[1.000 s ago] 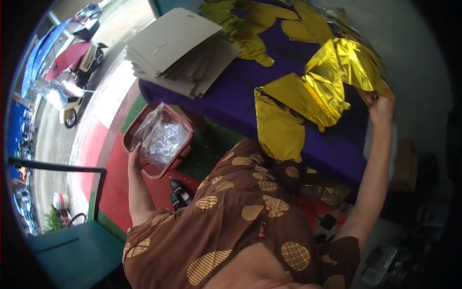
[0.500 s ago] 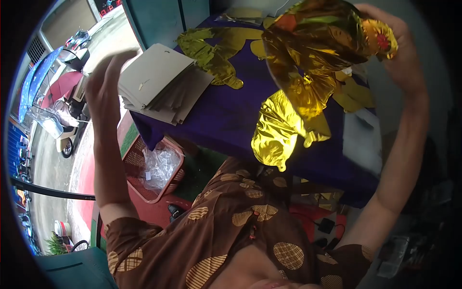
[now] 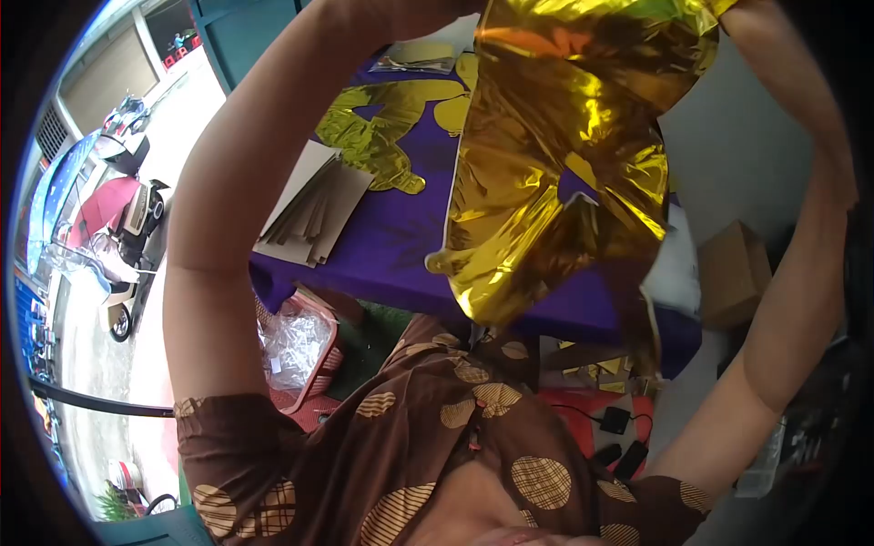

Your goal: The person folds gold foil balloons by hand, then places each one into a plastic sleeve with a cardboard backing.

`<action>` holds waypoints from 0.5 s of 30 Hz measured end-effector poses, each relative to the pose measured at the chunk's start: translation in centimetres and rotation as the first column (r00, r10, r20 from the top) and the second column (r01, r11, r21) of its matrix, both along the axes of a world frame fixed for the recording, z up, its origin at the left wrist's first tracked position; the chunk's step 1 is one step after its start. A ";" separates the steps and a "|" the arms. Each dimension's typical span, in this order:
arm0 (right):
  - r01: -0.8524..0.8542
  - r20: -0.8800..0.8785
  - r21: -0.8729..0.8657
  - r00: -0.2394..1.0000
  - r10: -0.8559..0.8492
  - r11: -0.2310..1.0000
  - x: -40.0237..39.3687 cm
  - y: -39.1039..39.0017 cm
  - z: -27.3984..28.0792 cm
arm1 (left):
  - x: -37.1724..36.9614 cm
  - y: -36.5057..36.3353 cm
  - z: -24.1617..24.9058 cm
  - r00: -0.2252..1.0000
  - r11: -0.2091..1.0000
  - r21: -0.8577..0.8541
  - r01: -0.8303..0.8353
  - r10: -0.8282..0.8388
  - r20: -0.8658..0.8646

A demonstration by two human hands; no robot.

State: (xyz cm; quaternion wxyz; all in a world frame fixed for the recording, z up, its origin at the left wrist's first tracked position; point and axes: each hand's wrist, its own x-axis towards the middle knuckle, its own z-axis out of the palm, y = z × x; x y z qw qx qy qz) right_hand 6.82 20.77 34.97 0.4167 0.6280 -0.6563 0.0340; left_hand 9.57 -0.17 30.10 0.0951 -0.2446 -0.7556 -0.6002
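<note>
A flat, uninflated gold foil balloon [image 3: 537, 218], crinkled and shiny with a small hole through it, hangs upright in front of me. My right hand [image 3: 751, 20] grips its upper right corner, though the top edge of the view cuts off the fingers. At the balloon's upper left edge is my left hand [image 3: 432, 13], closed on the foil as far as it shows; its fingers are mostly out of view. Another flat gold foil balloon [image 3: 387, 118] lies on the purple-covered table [image 3: 401, 227] behind.
A stack of grey-white cards [image 3: 314, 205] lies at the table's left edge. Below it stands a pink basket [image 3: 323, 364] with clear plastic inside. To the right are a cardboard box [image 3: 733, 273] and a black adapter [image 3: 615, 419]. A parked scooter [image 3: 137, 218] stands outside at left.
My left hand has come up from beside the card stack to the balloon's left edge. The balloon has turned and spread out between my hands, nearer to me. My right hand has moved up.
</note>
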 end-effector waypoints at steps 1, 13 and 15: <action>0.079 -0.051 -0.007 0.996 -0.079 0.997 0.6 0.0 0.0 | -0.3 0.7 0.0 0.999 0.999 0.044 0.015 -0.017 0.042; 0.477 0.296 0.282 0.782 -0.548 0.833 -0.8 -2.9 -0.9 | -4.9 -4.0 -3.7 0.937 0.925 0.277 0.259 -0.310 0.160; 0.390 0.265 0.278 0.847 -0.461 0.878 -2.8 -2.4 -1.7 | -4.2 -2.5 -3.1 0.994 0.989 0.149 -0.004 -0.013 0.108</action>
